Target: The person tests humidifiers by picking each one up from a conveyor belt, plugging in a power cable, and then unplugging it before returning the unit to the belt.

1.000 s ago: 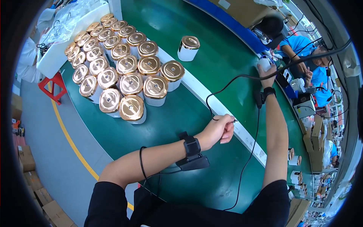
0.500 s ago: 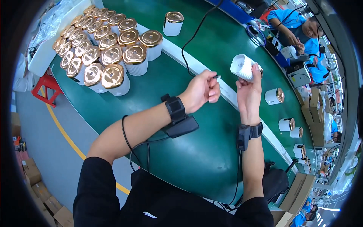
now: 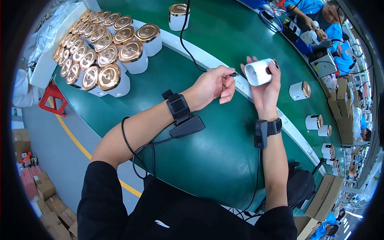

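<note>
My left hand (image 3: 215, 89) pinches the small plug (image 3: 235, 74) of a black cable (image 3: 183, 40) between thumb and forefinger, its other fingers loosely curled. Just right of the plug, my right hand (image 3: 267, 91) grips a white canister-shaped device (image 3: 256, 73) with a ribbed side, tilted so that its hollow-looking bottom end is toward the plug. A dark spot shows on the device's side by my thumb, and its gold top is mostly hidden. Plug and device appear close but apart. Both wrists wear black strapped modules with cables.
Rows of white canisters with gold lids (image 3: 109, 76) stand at the left of the green table (image 3: 192, 156). A single canister (image 3: 179, 18) stands beyond the white rail (image 3: 298, 146); several lie along the right. A red stool (image 3: 53, 100) is at left. Co-workers (image 3: 334, 30) sit far right.
My right hand has turned the device, bringing the dark spot on its side into view. The plug in my left hand is now nearer to it. The whole view has shifted slightly.
</note>
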`<state>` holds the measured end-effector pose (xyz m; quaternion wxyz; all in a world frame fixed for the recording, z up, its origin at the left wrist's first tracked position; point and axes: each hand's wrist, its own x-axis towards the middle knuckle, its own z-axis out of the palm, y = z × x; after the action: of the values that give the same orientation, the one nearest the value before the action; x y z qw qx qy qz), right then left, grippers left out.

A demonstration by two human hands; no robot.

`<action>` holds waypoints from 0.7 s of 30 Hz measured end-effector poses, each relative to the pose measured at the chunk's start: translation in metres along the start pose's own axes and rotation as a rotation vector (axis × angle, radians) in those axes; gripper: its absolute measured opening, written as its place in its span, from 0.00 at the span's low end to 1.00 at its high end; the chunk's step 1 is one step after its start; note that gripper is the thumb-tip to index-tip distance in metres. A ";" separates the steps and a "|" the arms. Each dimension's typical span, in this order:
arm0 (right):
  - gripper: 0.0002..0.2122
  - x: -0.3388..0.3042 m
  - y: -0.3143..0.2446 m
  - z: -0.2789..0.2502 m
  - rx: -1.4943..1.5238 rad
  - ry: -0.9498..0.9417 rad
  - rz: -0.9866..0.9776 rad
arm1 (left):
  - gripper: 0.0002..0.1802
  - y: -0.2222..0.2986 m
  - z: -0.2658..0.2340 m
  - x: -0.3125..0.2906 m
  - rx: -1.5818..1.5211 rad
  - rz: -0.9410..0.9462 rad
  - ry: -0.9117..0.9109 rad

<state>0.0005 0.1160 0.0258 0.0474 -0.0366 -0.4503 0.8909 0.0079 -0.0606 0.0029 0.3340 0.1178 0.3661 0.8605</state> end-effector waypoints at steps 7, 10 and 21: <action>0.16 0.012 0.012 -0.026 -0.456 0.026 -0.358 | 0.23 0.000 0.004 0.002 0.048 -0.039 -0.052; 0.17 0.008 0.015 -0.027 -0.544 0.031 -0.453 | 0.23 -0.001 0.007 0.001 0.087 -0.059 -0.062; 0.17 -0.016 0.015 -0.003 -0.722 -0.111 -0.595 | 0.26 -0.002 0.010 0.000 0.202 -0.055 -0.033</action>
<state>0.0157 0.1070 0.0122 0.2609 0.1275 -0.7241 0.6256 0.0134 -0.0545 0.0084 0.3500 0.1547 0.4485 0.8078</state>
